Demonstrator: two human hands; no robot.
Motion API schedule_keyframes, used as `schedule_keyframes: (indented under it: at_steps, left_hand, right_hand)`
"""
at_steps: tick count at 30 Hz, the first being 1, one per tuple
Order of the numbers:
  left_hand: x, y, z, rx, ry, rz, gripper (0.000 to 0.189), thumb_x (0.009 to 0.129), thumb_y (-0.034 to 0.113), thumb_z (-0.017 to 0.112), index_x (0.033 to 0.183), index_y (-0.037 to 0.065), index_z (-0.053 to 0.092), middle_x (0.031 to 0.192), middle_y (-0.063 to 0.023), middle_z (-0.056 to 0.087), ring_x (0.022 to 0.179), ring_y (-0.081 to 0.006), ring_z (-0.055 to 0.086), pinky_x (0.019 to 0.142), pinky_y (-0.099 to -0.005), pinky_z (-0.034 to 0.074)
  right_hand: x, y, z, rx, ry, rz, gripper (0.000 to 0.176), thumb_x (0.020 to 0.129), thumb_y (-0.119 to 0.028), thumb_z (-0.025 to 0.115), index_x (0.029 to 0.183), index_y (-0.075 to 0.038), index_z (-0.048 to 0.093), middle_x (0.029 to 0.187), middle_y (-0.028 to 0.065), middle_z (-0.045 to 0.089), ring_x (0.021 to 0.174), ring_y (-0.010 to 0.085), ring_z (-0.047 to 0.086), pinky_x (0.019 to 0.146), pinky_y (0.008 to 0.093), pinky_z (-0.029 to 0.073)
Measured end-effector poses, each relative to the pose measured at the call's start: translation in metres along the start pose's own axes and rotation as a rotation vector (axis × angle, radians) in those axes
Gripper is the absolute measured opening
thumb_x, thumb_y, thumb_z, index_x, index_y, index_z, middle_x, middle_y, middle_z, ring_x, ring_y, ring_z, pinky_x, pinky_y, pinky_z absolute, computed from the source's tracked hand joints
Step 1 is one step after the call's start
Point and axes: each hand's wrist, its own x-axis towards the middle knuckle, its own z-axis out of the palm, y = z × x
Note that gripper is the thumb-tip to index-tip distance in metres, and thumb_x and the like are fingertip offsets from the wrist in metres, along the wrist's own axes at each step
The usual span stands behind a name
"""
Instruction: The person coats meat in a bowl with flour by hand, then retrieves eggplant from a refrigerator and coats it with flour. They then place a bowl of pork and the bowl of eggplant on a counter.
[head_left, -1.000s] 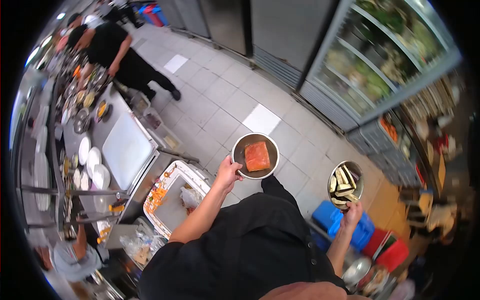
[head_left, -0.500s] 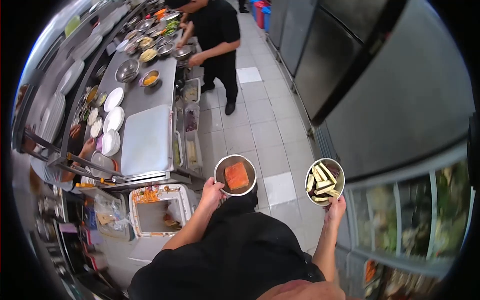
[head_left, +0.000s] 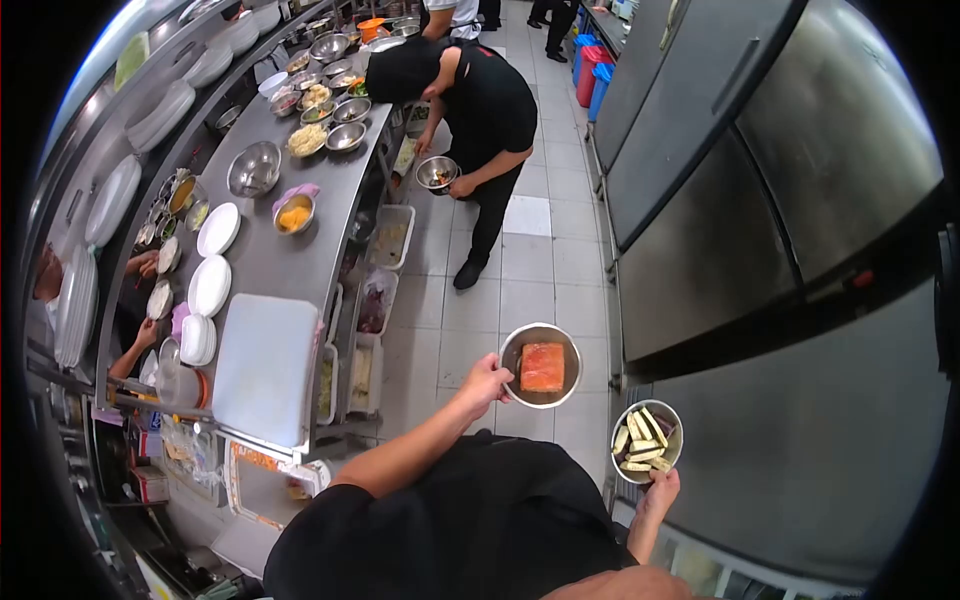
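Note:
My left hand (head_left: 487, 381) is closed on the rim of a round metal bowl (head_left: 541, 397), held out over the tiled floor. An orange-red block of food (head_left: 542, 367) lies at the bottom of that bowl; its kind I cannot make out. Lower and to the right, my right hand (head_left: 657, 495) grips the near rim of a second metal bowl (head_left: 619, 468). Cut eggplant pieces (head_left: 645, 447), pale with dark skin, fill much of it. Both bowls are apart from each other and from the counter.
A steel counter (head_left: 268, 262) on the left carries a white cutting board (head_left: 265, 368), stacked plates (head_left: 209, 287) and several bowls. A co-worker (head_left: 490, 115) bends beside it, holding a metal bowl (head_left: 438, 173). Steel refrigerator doors (head_left: 760, 450) line the right side of the tiled aisle (head_left: 420, 330).
I have moved forward along the aisle with both bowls still in my hands. The left bowl sits farther right in view. The co-worker has bent down, lowering their bowl beside the counter.

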Motion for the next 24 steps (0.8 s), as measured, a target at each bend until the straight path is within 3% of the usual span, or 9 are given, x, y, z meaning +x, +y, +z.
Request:
schedule_keyframes:
  at_steps: [7, 8, 13, 15, 24]
  left_hand:
    - [0.139, 0.050, 0.058, -0.090, 0.043, 0.053, 0.018, 0.087, 0.003, 0.063, 0.090, 0.007, 0.046, 0.071, -0.0061, 0.054, 0.051, -0.0166, 0.057, 0.043, -0.0311, 0.050]
    - [0.174, 0.067, 0.071, -0.119, 0.110, 0.060, 0.018, 0.087, 0.003, 0.062, 0.090, 0.008, 0.045, 0.070, -0.0061, 0.053, 0.050, -0.0168, 0.057, 0.042, -0.0309, 0.050]
    - [0.244, 0.123, 0.097, -0.089, 0.278, 0.054, 0.018, 0.087, 0.003, 0.062, 0.090, 0.008, 0.045, 0.069, -0.0061, 0.054, 0.048, -0.0166, 0.056, 0.039, -0.0295, 0.049]
    - [0.263, 0.150, 0.110, -0.202, 0.315, 0.082, 0.018, 0.087, 0.002, 0.063, 0.090, 0.008, 0.046, 0.068, -0.0059, 0.055, 0.048, -0.0161, 0.057, 0.039, -0.0283, 0.049]
    - [0.432, 0.245, 0.116, -0.287, 0.331, 0.126, 0.018, 0.087, 0.002, 0.063, 0.090, 0.009, 0.046, 0.071, -0.0057, 0.056, 0.050, -0.0154, 0.057, 0.041, -0.0278, 0.048]
  right_hand:
    - [0.204, -0.041, 0.102, -0.044, -0.129, 0.026, 0.009, 0.078, 0.003, 0.058, 0.082, -0.005, 0.055, 0.076, 0.0056, 0.063, 0.054, 0.0136, 0.057, 0.043, 0.0275, 0.043]
    - [0.266, -0.062, 0.139, -0.060, -0.178, 0.003, 0.009, 0.078, 0.002, 0.058, 0.083, -0.005, 0.055, 0.076, 0.0054, 0.063, 0.053, 0.0132, 0.056, 0.043, 0.0271, 0.043]
    - [0.395, -0.139, 0.259, -0.064, -0.304, -0.054, 0.005, 0.081, -0.001, 0.057, 0.083, -0.005, 0.057, 0.074, 0.0033, 0.061, 0.052, 0.0109, 0.053, 0.042, 0.0260, 0.042]
    - [0.453, -0.154, 0.303, -0.086, -0.414, -0.107, 0.014, 0.085, -0.001, 0.055, 0.094, -0.007, 0.063, 0.076, 0.0009, 0.065, 0.053, 0.0090, 0.055, 0.043, 0.0240, 0.044]
    - [0.586, -0.226, 0.511, -0.031, -0.557, -0.125, 0.010, 0.085, -0.003, 0.058, 0.094, -0.004, 0.062, 0.080, 0.0044, 0.066, 0.055, 0.0101, 0.057, 0.044, 0.0239, 0.043]
